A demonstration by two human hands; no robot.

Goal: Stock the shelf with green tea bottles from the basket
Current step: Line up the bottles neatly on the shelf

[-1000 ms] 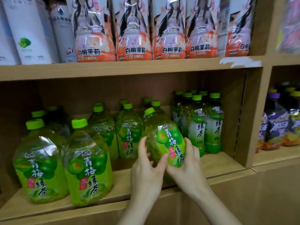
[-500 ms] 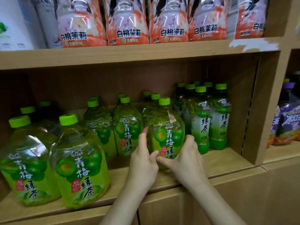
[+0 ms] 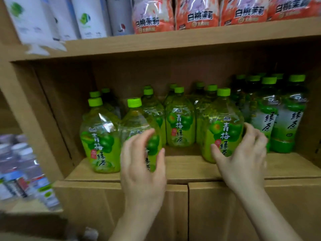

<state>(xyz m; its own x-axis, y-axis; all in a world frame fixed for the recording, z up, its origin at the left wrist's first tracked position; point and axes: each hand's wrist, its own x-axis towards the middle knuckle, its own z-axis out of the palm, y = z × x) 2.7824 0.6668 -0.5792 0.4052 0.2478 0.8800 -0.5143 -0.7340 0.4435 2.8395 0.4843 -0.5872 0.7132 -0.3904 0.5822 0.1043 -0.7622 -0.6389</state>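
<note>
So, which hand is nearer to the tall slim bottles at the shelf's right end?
Right. The right hand sits just left of the tall slim bottles, on the wide bottle beside them; the left hand is farther left, before another bottle.

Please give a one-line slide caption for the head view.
Right hand holds a green tea bottle upright on the wooden shelf; blurred left hand hovers before a neighbouring bottle.
</note>
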